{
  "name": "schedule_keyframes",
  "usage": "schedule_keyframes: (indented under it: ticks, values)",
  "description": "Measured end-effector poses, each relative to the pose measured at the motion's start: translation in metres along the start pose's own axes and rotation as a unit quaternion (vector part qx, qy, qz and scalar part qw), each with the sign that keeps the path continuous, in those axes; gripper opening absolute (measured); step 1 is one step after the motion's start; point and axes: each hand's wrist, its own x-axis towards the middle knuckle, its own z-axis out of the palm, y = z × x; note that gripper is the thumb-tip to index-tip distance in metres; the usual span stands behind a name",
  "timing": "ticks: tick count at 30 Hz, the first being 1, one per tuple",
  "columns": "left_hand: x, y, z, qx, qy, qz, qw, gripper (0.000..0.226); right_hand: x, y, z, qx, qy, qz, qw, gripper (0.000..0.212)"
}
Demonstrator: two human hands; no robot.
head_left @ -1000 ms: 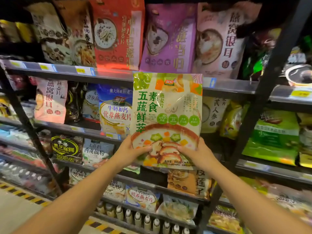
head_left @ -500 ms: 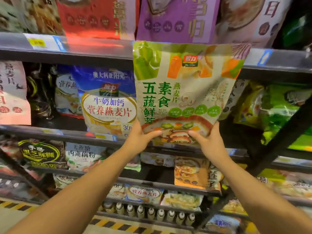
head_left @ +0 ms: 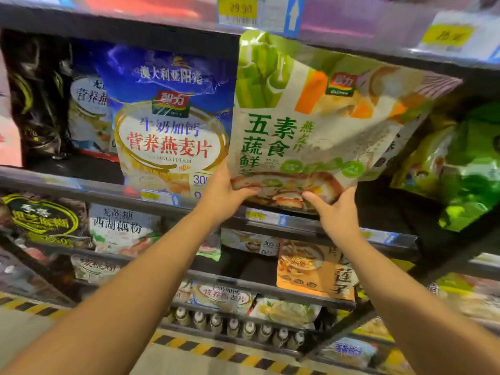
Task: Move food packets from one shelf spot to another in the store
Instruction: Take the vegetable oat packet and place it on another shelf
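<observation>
Two hands, left hand (head_left: 226,194) and right hand (head_left: 336,212), fingers gripping green oatmeal packet (head_left: 311,123), beside blue packet (head_left: 170,125) on shelf (head_left: 81,185)

The green-and-cream packet (head_left: 319,125) is showing "五蔬鲜" and "素食" in green, "燕麦片" in yellow, and a red "智力" logo. The blue packet (head_left: 170,117) beside it is carrying "澳大利亚阳光", "智力", "牛奶加钙", "营养燕麦片", "YANMAIPIAN" and "30". A yellow price tag (head_left: 238,8) on the upper shelf edge is reading "29.90". A lower packet (head_left: 119,226) is displaying "西湖藕粉".
</observation>
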Motion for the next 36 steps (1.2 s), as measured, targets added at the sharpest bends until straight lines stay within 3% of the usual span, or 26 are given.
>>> schedule_keyframes:
  ticks: [8,15,18,22,27,30,32,36]
  values:
    - [0.004,-0.015,-0.018,0.141,-0.035,0.057,0.988,0.073,-0.013,0.015,0.005,-0.050,-0.021,-0.023,0.998,0.099]
    - [0.000,-0.015,-0.029,0.186,-0.055,0.079,0.978,0.059,-0.006,0.010,0.007,-0.093,-0.063,-0.031,0.993,0.092]
    - [0.006,-0.005,-0.031,0.167,-0.075,0.007,0.983,0.058,0.000,0.001,0.007,-0.105,-0.089,-0.028,0.990,0.093]
    - [0.011,0.002,-0.029,0.105,-0.048,-0.100,0.988,0.059,0.013,-0.010,0.006,-0.125,-0.134,-0.010,0.983,0.095]
    - [0.030,0.012,-0.026,0.059,-0.082,-0.178,0.979,0.037,0.039,-0.022,0.004,-0.158,-0.203,0.069,0.964,0.106]
    - [0.038,0.011,-0.026,0.049,-0.079,-0.200,0.975,0.033,0.042,-0.023,0.004,-0.159,-0.202,0.081,0.963,0.102]
    - [0.037,0.006,-0.024,0.039,-0.053,-0.204,0.977,0.043,0.039,-0.019,0.005,-0.152,-0.191,0.084,0.966,0.094]
    - [0.023,-0.004,-0.014,0.016,0.008,-0.138,0.990,0.062,0.032,-0.016,0.006,-0.161,-0.172,0.085,0.968,0.087]
